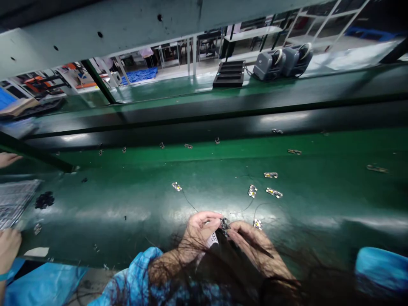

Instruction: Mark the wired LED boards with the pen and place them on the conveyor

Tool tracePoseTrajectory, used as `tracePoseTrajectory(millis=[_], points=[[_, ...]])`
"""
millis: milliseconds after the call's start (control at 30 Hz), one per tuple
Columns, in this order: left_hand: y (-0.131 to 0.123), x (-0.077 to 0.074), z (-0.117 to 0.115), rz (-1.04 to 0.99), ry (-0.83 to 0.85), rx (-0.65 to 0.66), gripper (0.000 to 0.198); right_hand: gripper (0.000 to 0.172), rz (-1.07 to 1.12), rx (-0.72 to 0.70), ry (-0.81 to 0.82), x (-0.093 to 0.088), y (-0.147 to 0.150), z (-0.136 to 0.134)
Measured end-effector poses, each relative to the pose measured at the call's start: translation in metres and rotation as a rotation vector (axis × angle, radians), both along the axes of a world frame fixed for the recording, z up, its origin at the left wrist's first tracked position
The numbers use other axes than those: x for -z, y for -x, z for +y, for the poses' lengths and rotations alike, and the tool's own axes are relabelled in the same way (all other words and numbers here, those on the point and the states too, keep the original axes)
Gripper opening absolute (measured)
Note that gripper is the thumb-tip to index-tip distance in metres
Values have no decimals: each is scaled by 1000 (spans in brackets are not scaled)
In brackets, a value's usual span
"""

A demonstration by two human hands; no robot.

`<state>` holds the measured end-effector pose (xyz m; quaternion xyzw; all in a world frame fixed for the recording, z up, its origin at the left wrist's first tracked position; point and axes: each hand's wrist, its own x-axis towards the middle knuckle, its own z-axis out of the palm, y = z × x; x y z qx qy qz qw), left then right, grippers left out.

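Head view, L to R: a co-worker's hand [9, 250] at far L edge, beside a clear ridged tray [14, 204], w/ a 2nd hand [8, 159] further up the edge. Black clump of parts [44, 199] sits on the green worktop [95, 229], just R of the tray. Loose circuit board [177, 186] lies mid-worktop, approx above the person's L hand [199, 233]. That hand's grip is closed round a white speckled tube [212, 241], blue sleeve [134, 272] behind it. Small dark circuit board [225, 225] sits between both hands at the fingertips, L hand slightly nearer; long axis approx upright in view, exact hold unclear. R hand [258, 246] has its grip closed on a slim dark tool [264, 250], angled down to the R. Another board [257, 224] lies just beyond R fingers, thin wires [247, 207] nearby. Hair strands [242, 272] cross both hands. Far side: black slotted rack [228, 73], two grey machines [282, 63]. Blue sleeve [379, 267] at far R.
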<state>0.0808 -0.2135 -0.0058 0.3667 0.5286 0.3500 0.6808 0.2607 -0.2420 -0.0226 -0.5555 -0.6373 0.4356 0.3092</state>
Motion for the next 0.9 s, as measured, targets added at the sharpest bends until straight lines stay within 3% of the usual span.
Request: tracePoseTrajectory(millis=[100, 267, 333, 400, 500, 567, 667, 733, 800, 900], points=[[8, -6, 1, 82, -39, 50, 33, 38, 36, -44, 167, -9, -5, 1], [16, 6, 4, 127, -9, 122, 32, 34, 23, -24, 99, -9, -5, 0], [16, 17, 6, 105, 15, 143, 42, 23, -27, -18, -82, 3, -4, -2], [16, 24, 6, 79, 29, 160, 53, 6, -119, 50, -410, 16, -5, -6], [16, 23, 3, 56, 19, 151, 59, 23, -209, 112, -761, 26, -8, -9], [16, 19, 0, 97, -42, 130, 52, 22, -191, 94, -736, 24, -9, -7], [16, 17, -3, 219, -130, 108, 36, 14, -110, 33, -506, 14, -11, -1], [15, 19, -3, 256, -98, 117, 34, 13, -82, -8, -382, 12, -13, 5], [15, 21, -2, 245, -14, 125, 38, 14, -155, 39, -411, 14, -15, 8], [15, 20, 0, 243, 56, 108, 38, 22, -365, 85, -593, 22, -16, 11]])
